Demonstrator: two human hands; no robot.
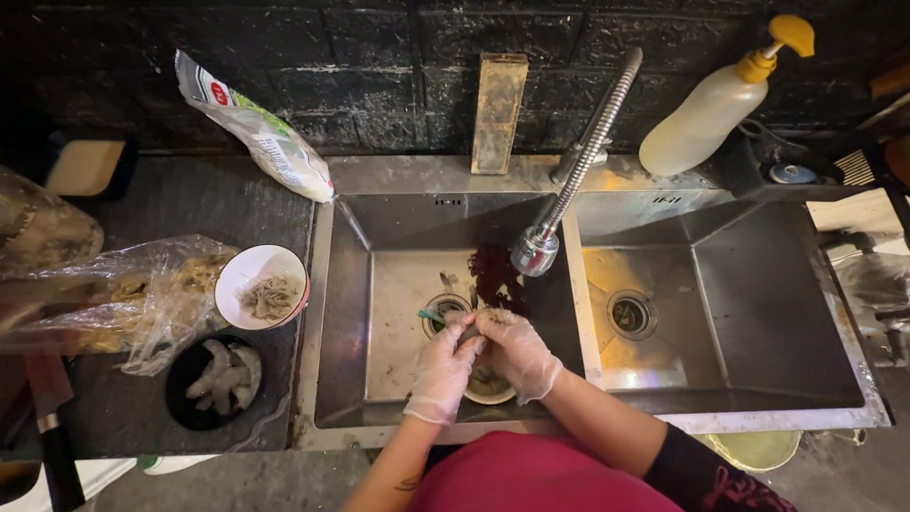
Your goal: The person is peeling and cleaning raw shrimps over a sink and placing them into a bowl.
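Both gloved hands, left hand (444, 365) and right hand (517, 349), pinch 1 small shrimp (479, 322) between closed fingertips above the left sink basin (398, 284), keeping scraps over the bowl (490, 387) beneath.

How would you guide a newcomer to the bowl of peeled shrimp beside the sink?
Start at the double steel sink and move to the dark counter on its left. Two bowls sit there: choose the black bowl nearer the person, holding pale peeled shrimp, not the white bowl of scraps behind it.
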